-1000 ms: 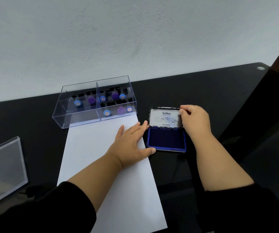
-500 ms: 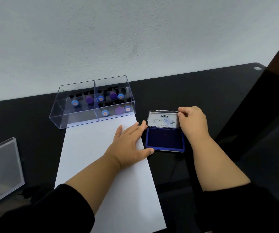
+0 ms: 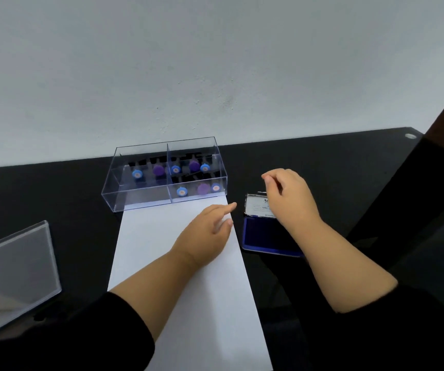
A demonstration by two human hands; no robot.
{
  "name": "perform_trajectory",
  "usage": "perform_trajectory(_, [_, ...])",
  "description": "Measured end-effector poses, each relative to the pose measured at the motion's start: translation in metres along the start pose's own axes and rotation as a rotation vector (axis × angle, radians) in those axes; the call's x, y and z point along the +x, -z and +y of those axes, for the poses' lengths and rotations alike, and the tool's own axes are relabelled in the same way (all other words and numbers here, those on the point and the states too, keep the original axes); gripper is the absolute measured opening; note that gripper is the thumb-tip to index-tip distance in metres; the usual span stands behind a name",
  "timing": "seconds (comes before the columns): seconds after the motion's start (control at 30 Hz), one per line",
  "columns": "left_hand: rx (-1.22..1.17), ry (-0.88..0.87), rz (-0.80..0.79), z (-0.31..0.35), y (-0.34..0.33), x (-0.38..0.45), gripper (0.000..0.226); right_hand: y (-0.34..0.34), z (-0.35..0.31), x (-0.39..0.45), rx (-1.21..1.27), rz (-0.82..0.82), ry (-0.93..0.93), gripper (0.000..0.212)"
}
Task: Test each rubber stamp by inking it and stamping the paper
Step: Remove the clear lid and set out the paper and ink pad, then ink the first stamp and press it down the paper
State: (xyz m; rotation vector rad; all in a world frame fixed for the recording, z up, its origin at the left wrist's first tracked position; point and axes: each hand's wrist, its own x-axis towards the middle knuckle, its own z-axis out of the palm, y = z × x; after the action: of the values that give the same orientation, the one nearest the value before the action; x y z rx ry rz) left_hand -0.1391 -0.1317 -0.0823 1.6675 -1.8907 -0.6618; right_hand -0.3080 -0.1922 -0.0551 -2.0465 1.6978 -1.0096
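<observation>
Setting up, by my read: ink pad lies open with its lid folded back, no stamp picked yet, paper blank. Nearest on the black table, the one white sheet runs from the bottom edge up to the stamp box. Left hand lies on the sheet's right edge, fingers mostly straight and together, index pointing toward the pad, holding nothing. At far left, one clear plastic lid lies flat, well apart from the paper. Just right of the sheet sits the one blue ink pad, right forearm crossing over it. Right hand hovers above the pad lid, fingers loosely curled, thumb and fingertips close together, nothing in them; not touching the box. Farthest, one clear acrylic box touches the paper's top edge; it has three compartments by the dividers I can see. Stamps inside: eight counted, five blue-topped, three purple-topped, all upright; smaller ones behind may be hidden. Next move likely calls for reaching into the box, pinching one stamp by its top, then pressing it onto the ink while the left hand keeps the sheet from sliding.
</observation>
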Motion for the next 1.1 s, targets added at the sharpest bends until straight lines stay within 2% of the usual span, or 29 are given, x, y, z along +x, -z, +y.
perform_trajectory(0.2, [0.053,-0.011,0.249,-0.014,0.050,0.011,0.035,-0.033,-0.056,0.026,-0.082,-0.162,0.238,0.024])
perform_trajectory(0.4, [0.201,0.115,0.388,-0.056,0.108,0.026,0.037,-0.068,-0.103,0.062,-0.153,-0.292,0.384,0.027])
perform_trajectory(0.47, [0.299,0.214,0.339,-0.074,0.123,0.032,0.041,-0.083,-0.116,0.074,-0.187,-0.359,0.411,0.029])
perform_trajectory(0.57, [0.502,0.370,0.150,-0.098,0.137,0.043,0.051,-0.105,-0.131,0.087,-0.288,-0.467,0.441,0.036])
perform_trajectory(0.67, [0.529,0.411,0.039,-0.112,0.140,0.048,0.054,-0.126,-0.141,0.097,-0.420,-0.552,0.466,0.040])
perform_trajectory(0.97, [0.473,0.345,0.129,-0.121,0.132,0.047,0.053,-0.161,-0.158,0.116,-0.678,-0.696,0.349,0.054])
perform_trajectory(1.1, [0.505,0.331,0.155,-0.122,0.130,0.046,0.053,-0.167,-0.159,0.116,-0.717,-0.662,0.368,0.051])
